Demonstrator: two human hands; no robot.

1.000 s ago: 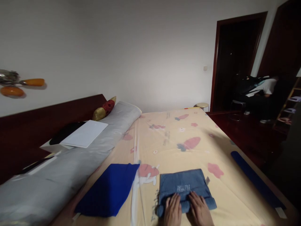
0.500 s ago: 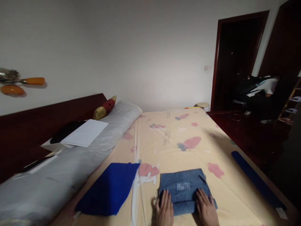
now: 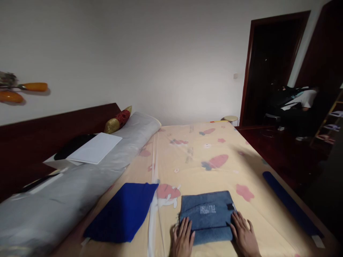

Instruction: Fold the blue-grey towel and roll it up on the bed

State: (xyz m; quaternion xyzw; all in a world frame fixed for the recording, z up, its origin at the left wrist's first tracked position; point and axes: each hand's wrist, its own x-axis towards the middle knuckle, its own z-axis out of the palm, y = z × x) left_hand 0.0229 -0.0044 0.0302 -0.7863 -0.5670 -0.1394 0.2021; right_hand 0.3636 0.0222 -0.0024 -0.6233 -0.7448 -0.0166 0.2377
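Observation:
In front of me a grey-blue towel (image 3: 206, 210) lies folded on the bed, its white lettering upside down. A narrow folded strip runs along its near edge, and a small black patch shows at its right side. My left hand (image 3: 183, 237) rests with outstretched fingers on the towel's near left corner. At the opposite edge my right hand (image 3: 244, 232) lies open, fingertips touching the towel's right side and thumb raised a little. Left of the towel a dark blue cloth (image 3: 123, 212) is spread flat on the sheet.
The bed sheet (image 3: 177, 157) has carrot and flower prints. A long blue strip (image 3: 292, 203) lies along the bed's right edge. On the left are a grey bolster (image 3: 80, 189), a white board (image 3: 95, 148) and a red-gold cushion (image 3: 119, 119). A person (image 3: 300, 100) bends over near the doorway.
My right hand has slid outward from the top of the towel to its right edge. My left hand has shifted slightly left. The towel's near strip looks flatter and the black patch shows.

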